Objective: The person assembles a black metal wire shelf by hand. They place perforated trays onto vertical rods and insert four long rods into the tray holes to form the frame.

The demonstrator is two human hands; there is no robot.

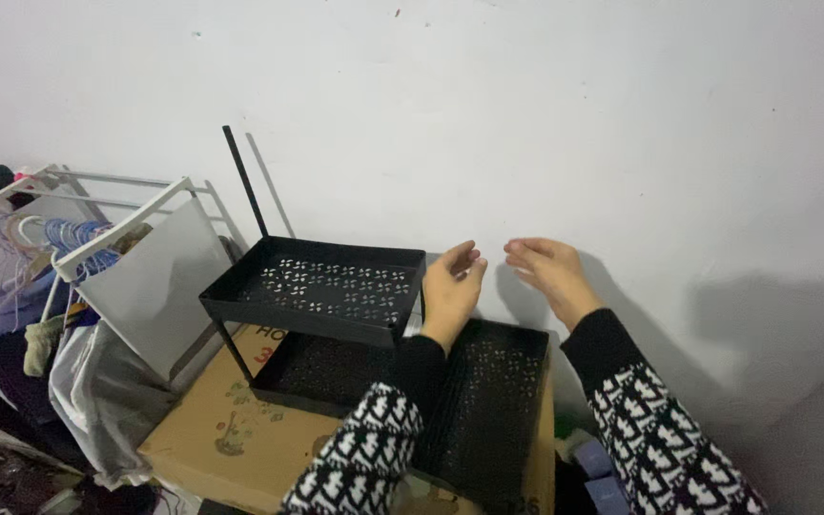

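Observation:
A black perforated metal shelf rack stands on a cardboard box (231, 439). Its upper tray (321, 286) is raised on thin legs over a lower tray (321, 372), and one black upright rod (245, 181) sticks up at the back left corner. A third black perforated tray (493, 410) lies beside it on the box. My left hand (452, 291) hovers by the right end of the upper tray, fingers curled and empty. Empty as well, my right hand (550, 272) is raised a little to the right, near the white wall, fingers loosely bent.
A white wall (526, 114) is close behind. To the left stands a white wire rack (135, 257) with hangers, clothes and bags piled around it. Small bluish boxes (598, 467) sit low at the right of the cardboard box.

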